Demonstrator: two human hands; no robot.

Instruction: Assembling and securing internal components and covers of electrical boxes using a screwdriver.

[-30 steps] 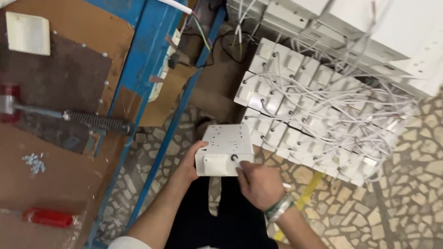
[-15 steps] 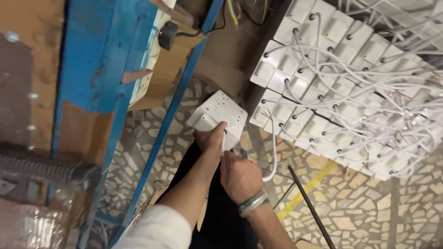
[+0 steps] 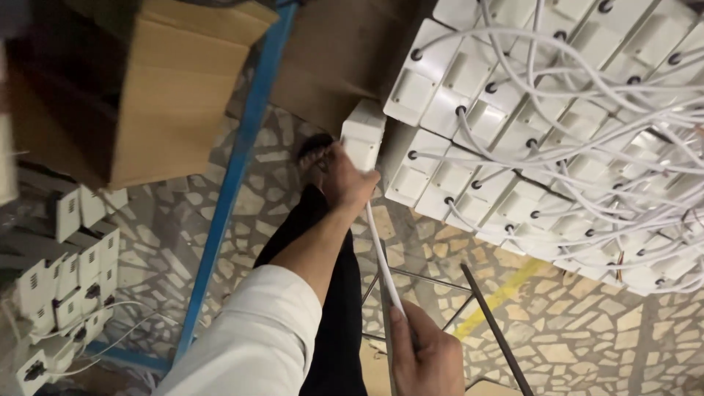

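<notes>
A floor (image 3: pixel 587 345) of irregular stone pieces set in pale mortar, crossed by a faded yellow stripe, runs under a blue metal frame leg (image 3: pixel 235 183) that slants through the view. At upper left a brown cardboard box (image 3: pixel 176 81) sits tilted, its plain side lit and its open face dark. Lower left holds a small cluster of white plastic units (image 3: pixel 66 279) with thin cables. To the right, a large stack of white boxes (image 3: pixel 528 139) lies in slanted rows, each with a dark round cable port and a white lead trailing across the pile. The left hand (image 3: pixel 348 180), arm in a white sleeve, has its grip closed on one white box (image 3: pixel 364 136), held at the stack's left edge, touching or just beside the nearest row; I cannot tell which. The white cable (image 3: pixel 381 257) from that box runs down to the right hand (image 3: pixel 429 356), whose grip is wrapped around it near the bottom edge, well apart from the box. A dark thin rod (image 3: pixel 495 330) slants just beside that hand.
</notes>
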